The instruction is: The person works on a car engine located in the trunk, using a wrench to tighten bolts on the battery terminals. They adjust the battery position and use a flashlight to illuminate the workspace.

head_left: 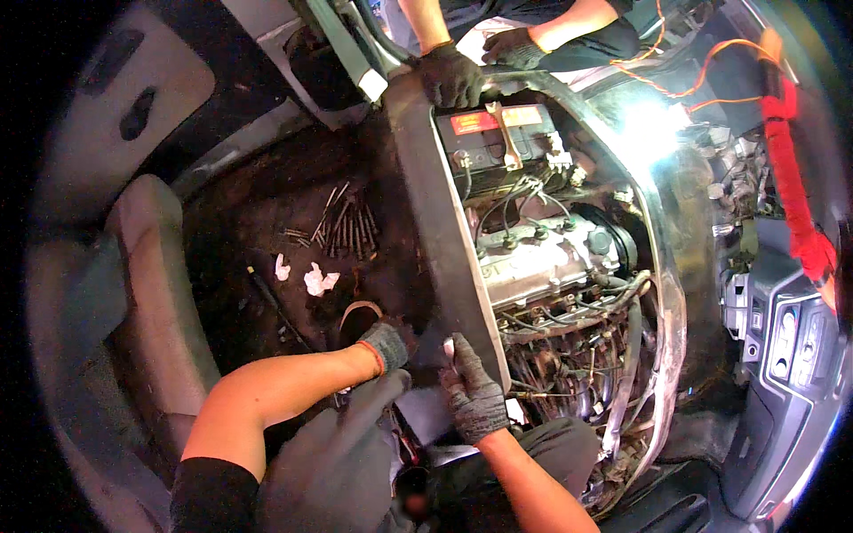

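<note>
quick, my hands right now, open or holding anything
Left hand: cannot tell, too dark.
Right hand: seems partly curled; cannot tell whether it holds anything.

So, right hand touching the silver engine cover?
Apart. The head view plainly shows part of the dark panel between the right hand and the silver engine cover.

My left grip (391, 345) wears a grey glove (385, 340) with an orange-red line at its cuff; my right grip (474, 398) is in mottled light and dark grey. My sleeve (213, 497) is black, my trousers (324, 453) dark grey. I see a silver engine cover (542, 265) and a black battery (475, 155) with a red-orange label (469, 123). The crumpled scraps (318, 281) are white, the floor (244, 209) brownish black, the seat (147, 258) grey-beige. The wrapping (785, 182) is bright red, the cord (682, 95) orange, the co-worker's gloves (451, 78) black.
</note>
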The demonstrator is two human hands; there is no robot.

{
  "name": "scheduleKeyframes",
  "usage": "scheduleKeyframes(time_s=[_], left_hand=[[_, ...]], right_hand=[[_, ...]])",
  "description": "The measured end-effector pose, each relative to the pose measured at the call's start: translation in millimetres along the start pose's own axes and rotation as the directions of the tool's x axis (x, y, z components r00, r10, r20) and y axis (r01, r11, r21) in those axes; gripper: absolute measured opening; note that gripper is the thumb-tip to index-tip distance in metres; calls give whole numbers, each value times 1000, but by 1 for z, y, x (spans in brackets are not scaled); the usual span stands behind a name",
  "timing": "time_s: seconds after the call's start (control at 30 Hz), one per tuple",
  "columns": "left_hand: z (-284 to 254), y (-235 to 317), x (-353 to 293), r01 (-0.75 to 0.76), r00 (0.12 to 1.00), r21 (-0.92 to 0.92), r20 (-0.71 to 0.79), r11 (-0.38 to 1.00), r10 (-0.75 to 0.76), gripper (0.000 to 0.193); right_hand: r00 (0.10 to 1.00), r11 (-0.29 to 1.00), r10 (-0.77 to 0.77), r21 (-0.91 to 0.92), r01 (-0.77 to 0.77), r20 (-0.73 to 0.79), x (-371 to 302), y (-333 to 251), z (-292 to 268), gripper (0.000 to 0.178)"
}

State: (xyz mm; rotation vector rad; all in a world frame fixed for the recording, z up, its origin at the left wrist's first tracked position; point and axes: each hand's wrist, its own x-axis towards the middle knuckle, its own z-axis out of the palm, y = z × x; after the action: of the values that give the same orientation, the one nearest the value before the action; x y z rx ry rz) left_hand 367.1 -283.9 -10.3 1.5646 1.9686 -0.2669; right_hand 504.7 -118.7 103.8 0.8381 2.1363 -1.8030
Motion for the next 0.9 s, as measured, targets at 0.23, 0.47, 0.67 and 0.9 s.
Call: scheduleKeyframes(time_s=[0.23, 0.47, 0.67, 0.9], left_hand=[[-105, 0, -8, -213, 848, -849, -406, 483, -341, 27], [-180, -17, -31, -338, 816, -876, -455, 344, -356, 23], [-183, -29, -36, -212, 970, -910, -152, -358, -188, 28], [-173, -30, 32, -474, 544, -811, -575, 342, -611, 29]], right_hand=[[980, 977, -101, 167, 130, -172, 21, -13, -53, 53], [881, 884, -461, -145, 444, -109, 50, -77, -57, 51], [763, 734, -645, -251, 631, 36, 74, -65, -71, 53], [964, 945, -253, 193, 264, -82, 84, -72, -55, 62]])
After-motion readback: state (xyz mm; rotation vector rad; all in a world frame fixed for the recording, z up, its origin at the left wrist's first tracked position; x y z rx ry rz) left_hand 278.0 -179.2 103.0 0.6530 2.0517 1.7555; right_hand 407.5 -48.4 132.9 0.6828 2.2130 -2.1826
